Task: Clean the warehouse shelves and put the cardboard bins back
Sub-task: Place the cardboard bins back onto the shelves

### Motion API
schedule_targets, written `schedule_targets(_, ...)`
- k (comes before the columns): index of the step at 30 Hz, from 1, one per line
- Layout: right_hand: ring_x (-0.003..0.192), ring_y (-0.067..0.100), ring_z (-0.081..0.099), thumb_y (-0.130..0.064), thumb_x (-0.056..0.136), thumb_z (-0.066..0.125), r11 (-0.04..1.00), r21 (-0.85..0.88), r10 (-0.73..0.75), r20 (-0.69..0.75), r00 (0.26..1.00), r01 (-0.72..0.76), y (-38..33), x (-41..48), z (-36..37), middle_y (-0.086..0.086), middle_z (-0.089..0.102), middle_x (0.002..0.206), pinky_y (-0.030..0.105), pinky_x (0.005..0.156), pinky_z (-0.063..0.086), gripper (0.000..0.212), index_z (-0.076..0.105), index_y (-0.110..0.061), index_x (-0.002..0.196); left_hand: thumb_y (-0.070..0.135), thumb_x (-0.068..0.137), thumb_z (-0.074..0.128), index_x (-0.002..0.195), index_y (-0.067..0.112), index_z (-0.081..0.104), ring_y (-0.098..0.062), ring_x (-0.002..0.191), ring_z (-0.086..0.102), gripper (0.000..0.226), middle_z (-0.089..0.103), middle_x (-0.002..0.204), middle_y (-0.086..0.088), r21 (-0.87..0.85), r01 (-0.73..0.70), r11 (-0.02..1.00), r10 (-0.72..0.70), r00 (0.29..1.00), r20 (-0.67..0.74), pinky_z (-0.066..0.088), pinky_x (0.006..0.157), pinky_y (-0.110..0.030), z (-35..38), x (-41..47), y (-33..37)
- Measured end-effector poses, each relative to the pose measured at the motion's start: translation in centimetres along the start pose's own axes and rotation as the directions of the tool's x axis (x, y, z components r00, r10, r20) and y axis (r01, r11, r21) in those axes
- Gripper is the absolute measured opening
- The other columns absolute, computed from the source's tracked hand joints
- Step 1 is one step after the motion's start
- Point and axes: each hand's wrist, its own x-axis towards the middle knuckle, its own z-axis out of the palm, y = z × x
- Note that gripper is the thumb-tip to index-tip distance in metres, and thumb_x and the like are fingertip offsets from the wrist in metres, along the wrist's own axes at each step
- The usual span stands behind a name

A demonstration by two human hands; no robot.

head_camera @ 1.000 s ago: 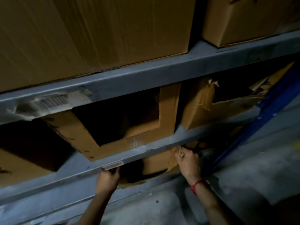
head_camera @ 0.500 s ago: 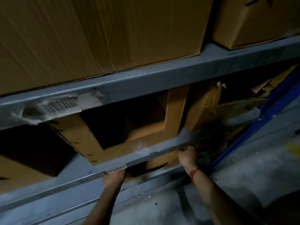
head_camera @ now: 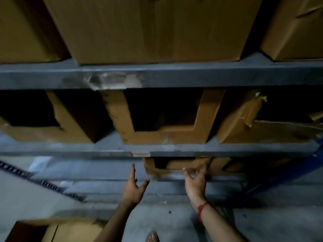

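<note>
A cardboard bin [head_camera: 176, 167] with a cut-out front sits on the lowest grey shelf, under the shelf beam [head_camera: 227, 151]. My left hand [head_camera: 134, 186] hovers just left of that bin, fingers spread, holding nothing. My right hand [head_camera: 195, 180], with a red thread on its wrist, is in front of the bin's lower front edge, fingers loosely spread; whether they touch the cardboard is blurred. On the shelf above stand three more cut-front cardboard bins: left [head_camera: 52, 131], middle [head_camera: 164, 136], and a torn one on the right [head_camera: 248, 126].
Large closed cartons [head_camera: 153, 28] fill the top shelf. A blue upright post [head_camera: 283, 173] rises at the right. Another cardboard bin [head_camera: 57, 230] lies on the grey floor at bottom left. A perforated metal strip [head_camera: 45, 184] lies on the left. My foot [head_camera: 152, 237] shows below.
Both hands gripped the bin's front while pushing it under the lowest beam; now both have let go and drawn back with spread fingers. The view has levelled and shifted left.
</note>
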Motion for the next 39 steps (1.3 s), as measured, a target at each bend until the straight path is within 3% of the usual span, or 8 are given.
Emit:
schedule_targets(7,0.14,0.025,0.041,-0.026,0.087,0.075,0.968,-0.209,-0.048,0.388,0.92,0.139,2.6,-5.3,3.0,0.009,0.04,0.155,0.028,0.11,0.033,0.083,0.028,-0.019,0.154,0.031,0.089,0.074,0.159,0.033,0.016,-0.03,0.141,0.042,0.091,0.029,0.16,0.005,-0.142,0.098,0.985,-0.12,0.981,-0.153,0.042,0.112,-0.046,-2.2,-8.7,-6.5)
schedule_targets(11,0.132,0.015,0.047,-0.02,0.088,0.074,0.934,-0.27,-0.041,0.567,0.823,0.232,3.9,-9.7,5.0,-0.001,0.044,0.148,0.015,0.101,0.034,0.075,0.034,-0.013,0.151,0.049,0.083,0.072,0.158,0.039,0.013,-0.028,0.141,0.041,0.096,0.032,0.16,-0.001,-0.258,0.227,0.939,-0.289,0.928,-0.234,0.04,0.114,-0.047,-3.7,-15.5,-11.1)
schedule_targets(15,0.135,0.021,0.047,-0.02,0.085,0.077,0.891,-0.302,-0.006,0.737,0.675,0.338,5.3,-14.1,8.1,0.007,0.049,0.148,0.032,0.113,0.036,0.069,0.044,-0.013,0.145,0.04,0.091,0.071,0.159,0.032,0.017,-0.029,0.144,0.037,0.087,0.036,0.159,-0.006,-0.335,0.343,0.877,-0.455,0.817,-0.355,0.035,0.115,-0.041,-5.5,-21.7,-15.1)
schedule_targets(22,0.132,0.017,0.049,-0.02,0.088,0.074,0.841,-0.305,0.075,0.884,0.462,0.448,6.8,-22.3,14.5,0.001,0.051,0.145,0.029,0.11,0.038,0.061,0.048,-0.016,0.143,0.05,0.089,0.068,0.159,0.024,0.022,-0.032,0.144,0.037,0.088,0.034,0.16,-0.01,-0.552,0.436,0.71,-0.692,0.576,-0.435,0.036,0.114,-0.043,-8.7,-27.2,-21.9)
schedule_targets(25,0.131,0.018,0.05,-0.022,0.089,0.073,0.81,-0.313,0.101,0.908,0.407,0.496,7.4,-25.0,17.6,0.001,0.052,0.144,0.031,0.109,0.04,0.059,0.049,-0.017,0.142,0.053,0.09,0.066,0.158,0.023,0.023,-0.033,0.144,0.037,0.086,0.033,0.16,-0.012,-0.619,0.454,0.64,-0.755,0.519,-0.4,0.037,0.115,-0.046,-10.2,-27.8,-24.8)
schedule_targets(28,0.131,0.019,0.051,-0.021,0.089,0.072,0.8,-0.354,0.145,0.898,0.416,0.485,8.4,-27.1,20.8,0.003,0.053,0.144,0.027,0.104,0.04,0.058,0.049,-0.016,0.142,0.049,0.091,0.066,0.158,0.02,0.022,-0.034,0.143,0.038,0.086,0.033,0.16,-0.013,-0.648,0.477,0.594,-0.793,0.483,-0.372,0.038,0.114,-0.048,-12.1,-28.1,-27.7)
schedule_targets(34,0.12,0.019,0.059,-0.017,0.089,0.072,0.799,-0.397,0.17,0.87,0.463,0.451,9.9,-29.9,26.9,0.006,0.061,0.134,0.032,0.105,0.045,0.051,0.053,-0.013,0.136,0.034,0.095,0.066,0.158,0.018,0.022,-0.034,0.14,0.042,0.078,0.035,0.158,-0.015,-0.756,0.45,0.475,-0.863,0.404,-0.302,0.044,0.108,-0.046,-15.9,-27.3,-32.5)
schedule_targets(39,0.115,0.019,0.062,-0.017,0.087,0.074,0.784,-0.443,0.211,0.849,0.484,0.435,10.9,-30.9,30.2,0.003,0.065,0.124,0.039,0.105,0.048,0.047,0.057,-0.015,0.131,0.029,0.096,0.066,0.158,0.018,0.022,-0.035,0.138,0.043,0.077,0.036,0.158,-0.015,-0.767,0.472,0.435,-0.878,0.41,-0.246,0.046,0.106,-0.045,-17.8,-25.7,-34.5)
